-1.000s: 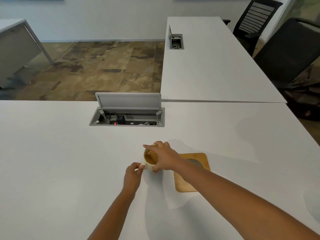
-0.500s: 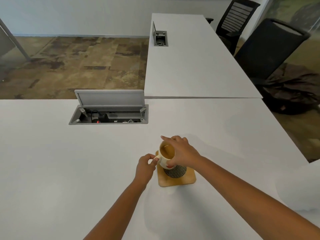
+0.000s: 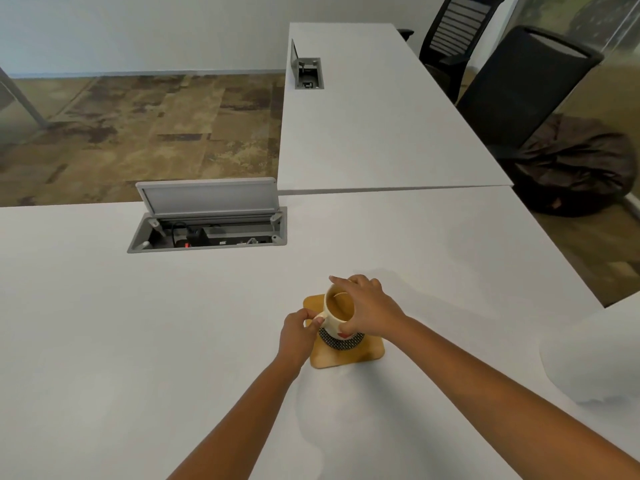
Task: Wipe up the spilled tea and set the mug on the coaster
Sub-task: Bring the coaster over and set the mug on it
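Note:
A cream mug (image 3: 337, 311) holding brown tea stands over the dark round pad in the middle of a square wooden coaster (image 3: 360, 353) on the white table (image 3: 138, 341). My right hand (image 3: 367, 308) wraps the mug's rim and far side from above. My left hand (image 3: 298, 336) pinches the mug's handle on its left. Whether the mug's base touches the pad I cannot tell. No spilled tea shows on the table.
An open grey cable box (image 3: 207, 230) is sunk into the table at the back left. A second white table (image 3: 374, 116) runs away behind, with two black chairs (image 3: 519, 88) on its right. A blurred white shape (image 3: 595, 355) lies at the right edge.
Both hands have carried the mug from the table left of the coaster to over the coaster's middle. The camera view has shifted.

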`<move>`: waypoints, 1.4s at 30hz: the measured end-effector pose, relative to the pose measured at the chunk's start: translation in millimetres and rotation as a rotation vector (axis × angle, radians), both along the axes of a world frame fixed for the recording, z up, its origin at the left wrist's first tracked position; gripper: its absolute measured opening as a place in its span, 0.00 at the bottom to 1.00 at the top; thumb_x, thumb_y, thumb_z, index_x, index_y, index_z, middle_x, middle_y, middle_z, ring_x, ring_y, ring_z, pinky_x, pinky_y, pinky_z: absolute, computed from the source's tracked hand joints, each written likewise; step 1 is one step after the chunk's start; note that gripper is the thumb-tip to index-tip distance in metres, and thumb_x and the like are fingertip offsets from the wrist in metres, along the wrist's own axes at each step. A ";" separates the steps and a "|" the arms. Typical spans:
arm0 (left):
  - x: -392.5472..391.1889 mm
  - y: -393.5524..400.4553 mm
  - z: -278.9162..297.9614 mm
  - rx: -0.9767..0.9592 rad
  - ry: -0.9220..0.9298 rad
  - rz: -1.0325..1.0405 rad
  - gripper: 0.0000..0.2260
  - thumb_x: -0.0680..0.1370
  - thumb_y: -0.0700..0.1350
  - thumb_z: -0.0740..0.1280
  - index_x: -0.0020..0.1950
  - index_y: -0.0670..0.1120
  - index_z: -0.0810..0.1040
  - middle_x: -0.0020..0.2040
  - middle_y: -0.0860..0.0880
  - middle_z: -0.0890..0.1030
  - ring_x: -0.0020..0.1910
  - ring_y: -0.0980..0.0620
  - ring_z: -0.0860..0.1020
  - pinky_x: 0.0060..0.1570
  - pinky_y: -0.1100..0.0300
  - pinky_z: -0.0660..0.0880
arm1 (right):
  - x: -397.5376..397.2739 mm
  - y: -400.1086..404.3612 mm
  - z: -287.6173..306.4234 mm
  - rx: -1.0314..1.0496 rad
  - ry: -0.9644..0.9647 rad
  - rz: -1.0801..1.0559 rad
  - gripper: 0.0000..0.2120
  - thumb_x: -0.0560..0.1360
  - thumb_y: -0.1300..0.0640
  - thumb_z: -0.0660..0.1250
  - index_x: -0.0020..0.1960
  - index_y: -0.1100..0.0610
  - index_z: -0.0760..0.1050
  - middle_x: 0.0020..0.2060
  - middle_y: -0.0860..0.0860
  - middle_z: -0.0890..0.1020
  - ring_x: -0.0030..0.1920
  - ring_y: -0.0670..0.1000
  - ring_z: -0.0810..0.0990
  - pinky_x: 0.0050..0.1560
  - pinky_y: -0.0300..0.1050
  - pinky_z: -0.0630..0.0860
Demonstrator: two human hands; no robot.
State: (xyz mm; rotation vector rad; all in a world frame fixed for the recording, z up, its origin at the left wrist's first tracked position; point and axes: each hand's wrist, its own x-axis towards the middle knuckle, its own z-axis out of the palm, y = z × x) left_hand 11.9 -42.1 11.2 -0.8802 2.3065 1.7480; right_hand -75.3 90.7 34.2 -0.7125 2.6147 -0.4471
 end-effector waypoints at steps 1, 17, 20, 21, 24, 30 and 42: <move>0.4 -0.1 -0.6 0.000 -0.005 0.000 0.07 0.77 0.45 0.64 0.45 0.43 0.77 0.45 0.47 0.78 0.50 0.44 0.78 0.54 0.46 0.76 | 0.5 -0.1 -0.6 0.004 -0.004 0.000 0.46 0.62 0.49 0.74 0.72 0.40 0.52 0.67 0.49 0.65 0.65 0.54 0.63 0.49 0.47 0.76; 1.4 -6.5 -13.1 -0.041 -0.050 0.023 0.06 0.78 0.46 0.64 0.46 0.45 0.78 0.48 0.47 0.78 0.47 0.46 0.79 0.49 0.54 0.76 | 12.3 -8.5 -5.8 0.056 0.034 -0.022 0.44 0.62 0.44 0.73 0.72 0.44 0.55 0.67 0.51 0.66 0.65 0.55 0.64 0.51 0.47 0.75; 0.5 -8.0 -14.3 -0.051 -0.042 0.028 0.06 0.78 0.45 0.63 0.46 0.45 0.77 0.48 0.47 0.77 0.46 0.47 0.78 0.50 0.54 0.76 | 14.7 -8.7 -7.0 0.038 0.044 -0.050 0.42 0.62 0.43 0.72 0.71 0.44 0.56 0.66 0.51 0.67 0.64 0.55 0.65 0.50 0.46 0.74; 0.5 -8.1 -15.1 -0.053 -0.038 0.027 0.06 0.78 0.45 0.63 0.47 0.44 0.77 0.48 0.47 0.78 0.46 0.47 0.78 0.51 0.53 0.77 | 15.0 -8.5 -7.2 0.033 0.043 -0.054 0.42 0.62 0.43 0.72 0.71 0.44 0.56 0.66 0.51 0.67 0.64 0.55 0.65 0.49 0.46 0.74; 1.7 -7.8 -17.7 -0.054 -0.033 0.026 0.06 0.78 0.45 0.63 0.49 0.44 0.77 0.49 0.47 0.77 0.48 0.47 0.78 0.53 0.51 0.77 | 15.1 -8.6 -8.2 0.032 0.039 -0.054 0.42 0.63 0.43 0.72 0.71 0.44 0.56 0.66 0.51 0.66 0.64 0.56 0.65 0.50 0.47 0.74; 1.6 -5.7 -19.5 -0.133 0.022 0.040 0.05 0.77 0.43 0.64 0.51 0.44 0.77 0.56 0.44 0.77 0.49 0.49 0.77 0.46 0.63 0.71 | 17.5 -0.9 -13.7 -0.094 -0.078 -0.073 0.49 0.63 0.46 0.75 0.74 0.43 0.47 0.71 0.50 0.60 0.69 0.54 0.61 0.59 0.50 0.73; 2.3 -4.2 -19.2 -0.144 0.055 0.038 0.07 0.77 0.41 0.63 0.53 0.46 0.78 0.60 0.45 0.75 0.53 0.48 0.77 0.50 0.59 0.69 | 24.4 29.4 -31.6 -0.381 -0.274 -0.246 0.41 0.64 0.57 0.76 0.70 0.44 0.58 0.65 0.46 0.72 0.65 0.50 0.72 0.62 0.43 0.71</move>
